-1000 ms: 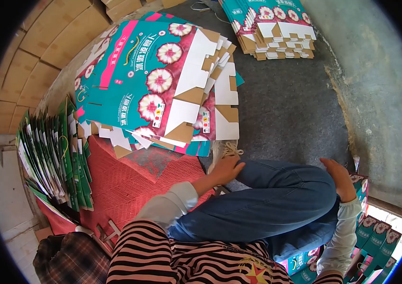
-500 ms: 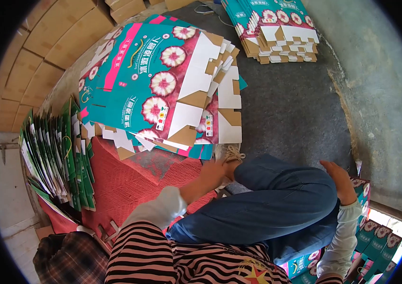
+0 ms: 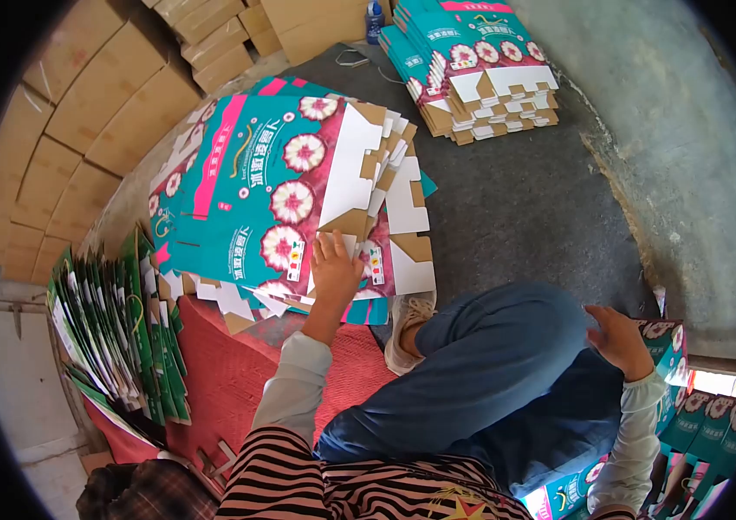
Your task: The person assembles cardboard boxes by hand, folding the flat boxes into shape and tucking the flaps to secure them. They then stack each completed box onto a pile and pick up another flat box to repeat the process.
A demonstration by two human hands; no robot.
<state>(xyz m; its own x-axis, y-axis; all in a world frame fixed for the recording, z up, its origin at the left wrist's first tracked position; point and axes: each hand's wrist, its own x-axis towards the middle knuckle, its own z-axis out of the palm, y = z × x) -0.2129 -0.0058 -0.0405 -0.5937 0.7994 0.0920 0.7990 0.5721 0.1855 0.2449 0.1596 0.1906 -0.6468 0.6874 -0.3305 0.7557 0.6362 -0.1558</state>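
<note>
A loose pile of flat, unfolded printed cartons (image 3: pixel 255 199) in teal, pink and white lies in front of me, its sheets fanned unevenly. My left hand (image 3: pixel 336 270) rests on the near right part of the top carton, by the white flaps, with its fingers stretched out. Beside my bent knee, my right hand (image 3: pixel 623 342) is held with fingers apart and nothing in it. Just below and right of that hand stand folded teal cartons (image 3: pixel 669 342).
A neater stack of flat cartons (image 3: pixel 480 69) sits at the back. Brown boxes (image 3: pixel 90 95) are piled on the left, above a row of green folded cartons (image 3: pixel 116 338). A red mat (image 3: pixel 229 381) covers the near floor. A concrete wall (image 3: pixel 645 113) borders the right, and a blue bottle (image 3: pixel 374 22) stands behind.
My left hand has moved from my ankle forward onto the pile of cartons. My right hand has come off the side of my knee, and the view has tilted upward.
</note>
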